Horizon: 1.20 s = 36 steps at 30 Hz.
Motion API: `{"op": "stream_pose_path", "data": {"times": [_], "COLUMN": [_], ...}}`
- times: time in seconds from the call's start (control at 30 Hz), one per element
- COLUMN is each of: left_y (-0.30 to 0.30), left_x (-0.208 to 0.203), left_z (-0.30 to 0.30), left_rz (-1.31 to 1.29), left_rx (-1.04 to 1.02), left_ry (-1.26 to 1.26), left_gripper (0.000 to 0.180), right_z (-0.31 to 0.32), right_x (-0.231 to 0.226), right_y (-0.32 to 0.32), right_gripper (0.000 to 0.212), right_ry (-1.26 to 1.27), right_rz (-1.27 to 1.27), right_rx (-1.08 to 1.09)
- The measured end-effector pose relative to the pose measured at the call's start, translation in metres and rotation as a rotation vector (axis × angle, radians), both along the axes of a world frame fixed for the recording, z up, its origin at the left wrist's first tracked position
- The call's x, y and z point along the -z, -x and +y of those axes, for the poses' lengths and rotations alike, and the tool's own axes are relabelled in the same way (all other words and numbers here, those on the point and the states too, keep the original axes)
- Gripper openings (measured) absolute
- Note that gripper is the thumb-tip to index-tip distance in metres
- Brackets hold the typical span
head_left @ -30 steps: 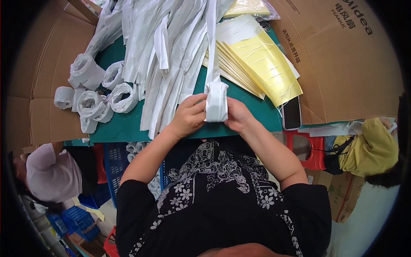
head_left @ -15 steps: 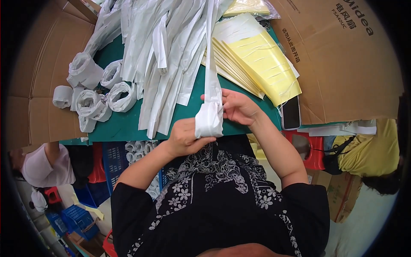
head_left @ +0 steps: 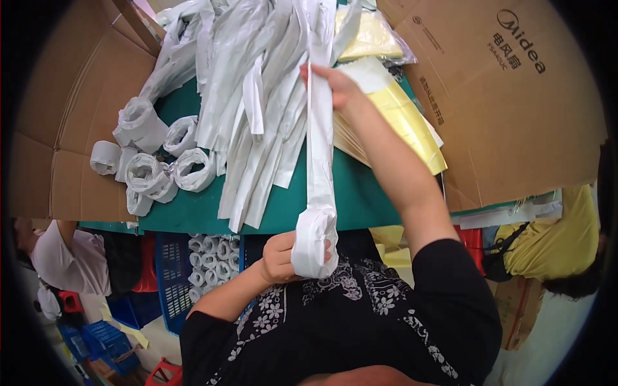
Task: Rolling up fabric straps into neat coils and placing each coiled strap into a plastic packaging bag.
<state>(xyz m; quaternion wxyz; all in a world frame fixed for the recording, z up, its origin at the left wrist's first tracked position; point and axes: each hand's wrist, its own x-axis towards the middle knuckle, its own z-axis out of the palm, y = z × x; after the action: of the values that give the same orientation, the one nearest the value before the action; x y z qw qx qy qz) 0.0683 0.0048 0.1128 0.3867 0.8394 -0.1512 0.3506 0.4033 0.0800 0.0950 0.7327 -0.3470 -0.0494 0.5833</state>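
Ring-shaped white plastic rolls [head_left: 147, 134] look done, left hand [head_left: 278, 258] gripping a part-wound one [head_left: 309, 249], right hand [head_left: 339, 87] pinching its flat tail [head_left: 320, 154], loose white strips [head_left: 233, 83] to go.

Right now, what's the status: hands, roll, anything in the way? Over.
Left fingers holding white roll. Right fingers at its strip, farther up; grip unclear. Loose white strips lie left of it; nothing seen crossing it between hands.

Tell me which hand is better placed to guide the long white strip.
Probably the right hand: it is at the white strip well beyond the roll, which the left hand holds.
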Motion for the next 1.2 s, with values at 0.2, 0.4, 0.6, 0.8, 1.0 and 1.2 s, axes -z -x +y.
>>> {"op": "stream_pose_path", "data": {"times": [0.2,0.4,0.6,0.8,1.0,1.2], "left_y": [-0.042,-0.054,-0.046,-0.044,-0.038,-0.063], "left_x": [0.011,0.017,0.027,0.038,0.033,0.024], "left_z": [0.027,0.036,0.032,0.019,0.014,0.038], "left_rz": [0.093,0.152,0.142,0.066,0.535,0.974], "left_rx": [-0.148,-0.082,0.080,0.108,-0.089,0.047], "left_ry": [0.143,0.094,0.011,-0.158,0.094,0.858], "left_gripper": [0.028,0.027,0.029,0.030,0.013,0.027], "right_z": [0.046,-0.028,-0.164,-0.158,-0.159,-0.175], "right_x": [-0.074,-0.056,-0.021,0.046,0.062,0.042], "right_y": [-0.076,-0.067,0.080,0.124,0.139,0.129], "right_gripper": [0.037,0.064,0.055,0.025,0.022,0.023], "right_ry": [0.186,0.988,0.562,0.168,0.331,0.185], "right_rz": [-0.634,-1.730,-0.516,0.010,-0.683,-0.383], "right_rx": [0.106,-0.453,-0.521,-0.056,0.119,-0.096]}}
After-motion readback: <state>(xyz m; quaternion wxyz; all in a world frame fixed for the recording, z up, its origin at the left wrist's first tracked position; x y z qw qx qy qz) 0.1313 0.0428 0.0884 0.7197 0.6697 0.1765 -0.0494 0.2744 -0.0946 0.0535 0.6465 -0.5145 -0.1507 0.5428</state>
